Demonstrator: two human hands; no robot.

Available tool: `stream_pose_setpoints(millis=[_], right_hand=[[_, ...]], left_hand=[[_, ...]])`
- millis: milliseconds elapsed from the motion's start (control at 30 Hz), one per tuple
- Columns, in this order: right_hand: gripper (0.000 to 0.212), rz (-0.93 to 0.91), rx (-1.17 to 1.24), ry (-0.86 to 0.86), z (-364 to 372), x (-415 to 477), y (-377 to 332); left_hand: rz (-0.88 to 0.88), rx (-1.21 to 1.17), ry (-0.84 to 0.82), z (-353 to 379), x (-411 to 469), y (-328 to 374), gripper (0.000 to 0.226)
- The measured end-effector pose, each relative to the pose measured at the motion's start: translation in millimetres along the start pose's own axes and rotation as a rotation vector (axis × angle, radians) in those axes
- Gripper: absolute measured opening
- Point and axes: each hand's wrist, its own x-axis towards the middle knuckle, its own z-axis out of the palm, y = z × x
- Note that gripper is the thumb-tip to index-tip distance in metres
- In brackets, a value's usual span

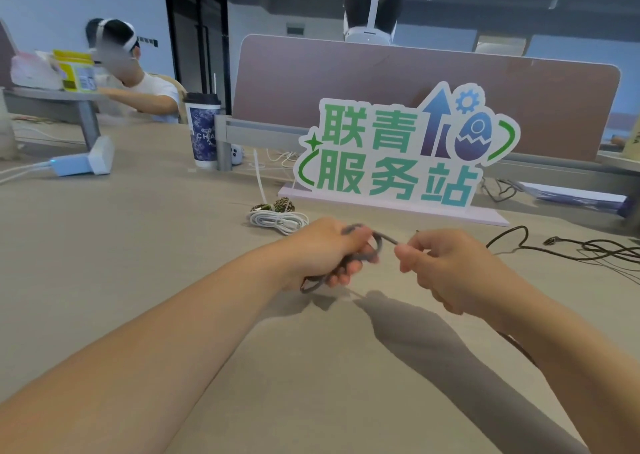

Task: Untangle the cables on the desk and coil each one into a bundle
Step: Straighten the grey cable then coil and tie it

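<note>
Left hand [322, 249] fist grips coiled grey cable [377, 242]; right hand [446, 266] pinches its strand.

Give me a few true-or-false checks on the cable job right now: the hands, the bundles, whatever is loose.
1. The left hand grips a partly coiled grey cable. True.
2. The right hand lies flat and open on the beige desk. False: it is raised and pinches the grey cable's free strand.
3. A coiled white cable bundle lies on the desk beyond the left hand. True.
4. The thin black cables at right are bundled. False: they lie loose and tangled.
5. The black-lidded paper cup has tipped over. False: it stands upright.
</note>
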Motion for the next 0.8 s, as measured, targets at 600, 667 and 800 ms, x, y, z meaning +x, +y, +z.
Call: stream_pose_setpoints(millis=[600, 667, 800], right_hand=[[0.032, -0.13, -0.084, 0.374, 3.3, 0.4, 4.0], [0.023, -0.182, -0.01, 0.424, 5.7, -0.4, 3.9], [0.016, -0.281, 0.113, 0.495, 7.6, -4.1, 0.4]], left_hand=[[0.092, -0.055, -0.035, 3.9, -0.7, 1.6, 0.024], [0.088, 0.052, -0.039, 6.7, -1.5, 1.5, 0.025], [0.104, 0.155, -0.103, 15.8, -4.4, 0.7, 0.025]])
